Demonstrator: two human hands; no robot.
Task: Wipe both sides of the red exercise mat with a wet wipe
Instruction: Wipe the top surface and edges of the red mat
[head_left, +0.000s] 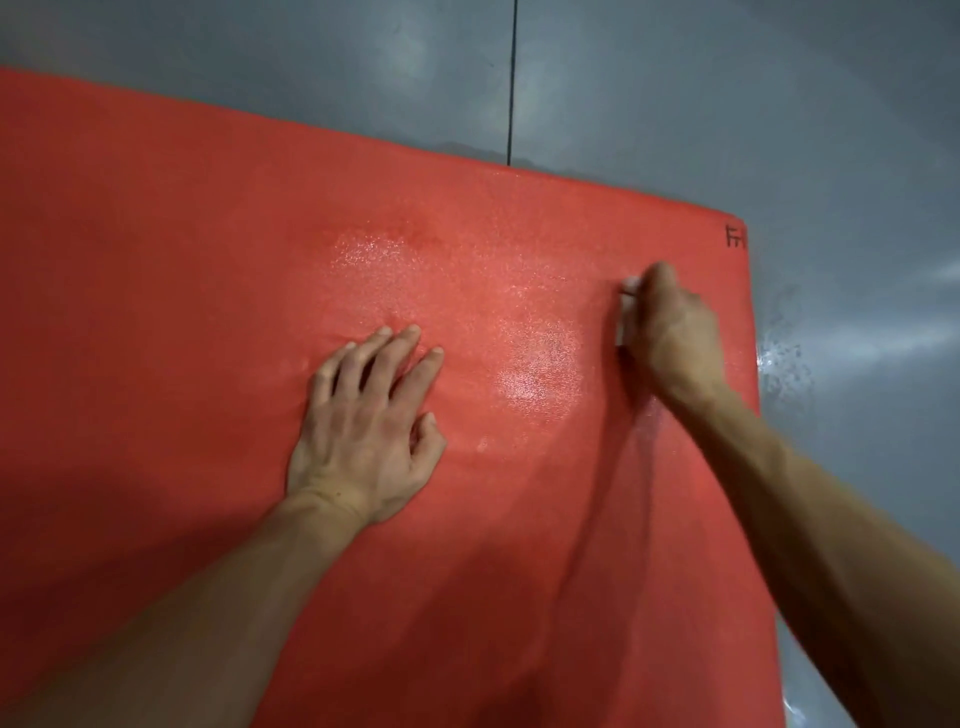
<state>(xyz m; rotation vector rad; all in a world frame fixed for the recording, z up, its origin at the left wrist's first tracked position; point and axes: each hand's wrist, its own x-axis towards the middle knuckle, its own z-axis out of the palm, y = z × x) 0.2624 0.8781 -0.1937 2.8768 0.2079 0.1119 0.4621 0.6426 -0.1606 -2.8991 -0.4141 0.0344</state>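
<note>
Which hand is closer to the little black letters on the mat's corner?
Right. The right hand, holding the wet wipe, is just below-left of the black letters. The left hand presses the mat farther left.

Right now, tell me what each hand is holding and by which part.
The right hand grips a bunched white wipe in its curled fingers. The left hand holds nothing, resting flat on the red mat.

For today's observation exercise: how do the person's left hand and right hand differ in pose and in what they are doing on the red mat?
The left hand lies flat with fingers spread; the right hand is curled. The left hand holds nothing; the right hand grips a white wet wipe. Both rest on the red mat.
</note>
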